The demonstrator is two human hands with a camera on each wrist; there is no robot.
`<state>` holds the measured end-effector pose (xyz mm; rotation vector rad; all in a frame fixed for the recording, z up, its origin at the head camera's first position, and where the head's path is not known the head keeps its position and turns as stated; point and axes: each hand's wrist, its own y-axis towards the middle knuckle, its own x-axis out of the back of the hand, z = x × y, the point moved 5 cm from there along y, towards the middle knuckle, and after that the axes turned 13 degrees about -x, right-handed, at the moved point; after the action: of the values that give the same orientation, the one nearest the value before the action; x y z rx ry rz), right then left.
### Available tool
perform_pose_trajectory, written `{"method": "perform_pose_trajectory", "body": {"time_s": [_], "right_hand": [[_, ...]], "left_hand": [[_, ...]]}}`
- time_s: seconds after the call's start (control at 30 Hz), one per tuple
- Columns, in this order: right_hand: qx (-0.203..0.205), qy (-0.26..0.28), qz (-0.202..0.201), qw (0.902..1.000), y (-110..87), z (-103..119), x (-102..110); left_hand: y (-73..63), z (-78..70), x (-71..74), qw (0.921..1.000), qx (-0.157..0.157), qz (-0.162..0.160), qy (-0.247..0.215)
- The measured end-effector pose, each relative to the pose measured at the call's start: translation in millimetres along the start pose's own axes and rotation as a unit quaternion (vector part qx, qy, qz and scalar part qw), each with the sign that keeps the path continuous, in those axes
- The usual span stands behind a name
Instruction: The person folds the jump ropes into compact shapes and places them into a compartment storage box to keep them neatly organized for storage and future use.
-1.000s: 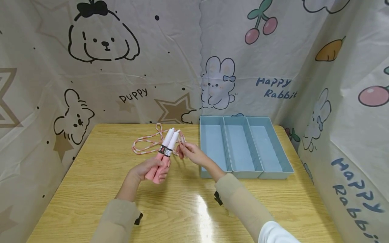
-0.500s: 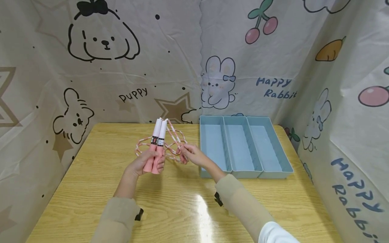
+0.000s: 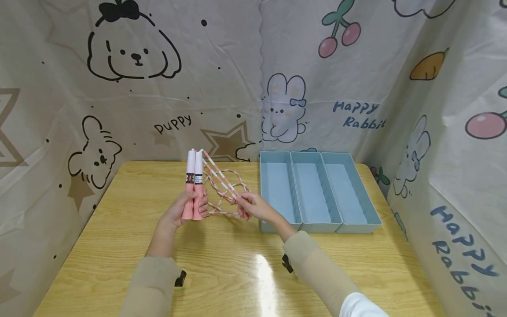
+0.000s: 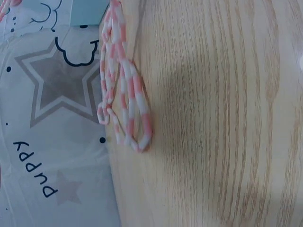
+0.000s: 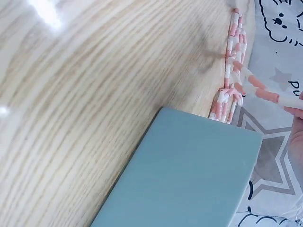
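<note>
The left hand [image 3: 179,209], gripping 2 handles [image 3: 198,187], sits farther left now. The right hand [image 3: 252,206] pinches the rope [image 4: 137,86]; more seems drawn out.

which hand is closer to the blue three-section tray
Right. The right hand is just left of the tray, pinching the beaded rope; the left hand is farther left, gripping the two pink-and-white handles.

- Cloth [image 3: 233,53]: pale, creased, hanging behind and at both sides; printed puppy [image 3: 134,48], rabbit [image 3: 283,116], cherries [image 3: 328,47], star [image 3: 226,140].
- Bench [image 3: 103,242]: yellowish wood, grain visible, far edge near the cloth.
- Light: bright glare [image 3: 264,281] on the bench's near part.
</note>
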<state>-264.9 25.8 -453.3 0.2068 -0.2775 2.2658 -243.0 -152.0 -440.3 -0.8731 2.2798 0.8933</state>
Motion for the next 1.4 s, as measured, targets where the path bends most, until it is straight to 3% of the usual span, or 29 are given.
{"method": "perform_pose_trajectory", "body": {"time_s": [0.23, 0.53, 0.73, 0.87, 0.97, 1.2, 1.3, 1.4], "right_hand": [[-0.005, 0.014, 0.001, 0.9999, -4.1, 0.1, 0.9], [0.017, -0.026, -0.009, 0.9995, -4.3, -2.8, 1.8], [0.014, -0.075, -0.032, 0.9966, 4.0, -18.0, 3.2], [0.011, -0.134, -0.037, 0.9903, 0.8, -13.1, 5.5], [0.019, -0.203, -0.037, 0.9783, -2.6, -6.6, 7.3], [0.065, -0.345, -0.031, 0.936, -9.9, 12.2, 8.2], [0.074, -0.389, -0.023, 0.918, -12.7, 20.3, 7.1], [0.074, -0.423, -0.017, 0.9031, -15.4, 28.6, 6.2]], "left_hand": [[-2.3, -2.4, 4.2, 0.9999, -0.001, -0.013, 0.001], [-1.5, -8.5, 8.2, 0.9976, -0.065, -0.024, -0.006], [0.2, -8.7, 7.6, 0.9979, -0.06, -0.024, -0.006], [1.9, -8.9, 8.4, 0.9981, -0.045, -0.037, 0.019], [1.8, -9.1, 9.9, 0.9977, -0.019, -0.05, 0.041], [2.1, -10.3, 9.3, 0.9944, 0.045, -0.061, 0.074], [2.0, -9.6, 8.0, 0.988, 0.075, -0.077, 0.111], [0.9, -8.1, 7.1, 0.9759, 0.113, -0.092, 0.162]]}}
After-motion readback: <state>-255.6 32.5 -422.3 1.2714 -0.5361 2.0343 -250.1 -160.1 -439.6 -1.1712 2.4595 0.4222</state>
